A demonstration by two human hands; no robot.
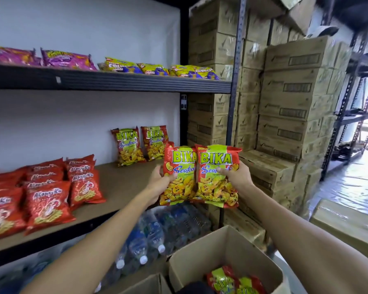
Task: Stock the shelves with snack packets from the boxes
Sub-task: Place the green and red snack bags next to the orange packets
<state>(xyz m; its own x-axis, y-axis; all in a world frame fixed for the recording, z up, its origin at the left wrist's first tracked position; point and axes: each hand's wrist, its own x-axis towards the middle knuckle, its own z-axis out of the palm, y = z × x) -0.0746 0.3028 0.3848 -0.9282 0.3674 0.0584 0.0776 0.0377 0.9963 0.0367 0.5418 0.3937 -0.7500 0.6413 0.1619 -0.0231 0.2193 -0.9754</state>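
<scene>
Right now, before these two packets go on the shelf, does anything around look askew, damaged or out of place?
The shelves look tidy. The one oddity is the top carton on the stack at upper right: it looks tilted with a flap hanging open, so it may be unstable.

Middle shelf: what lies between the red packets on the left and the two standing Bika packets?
Nothing. In the head view, the middle shelf shows only bare brown board between the red packets and the standing Bika packets.
</scene>
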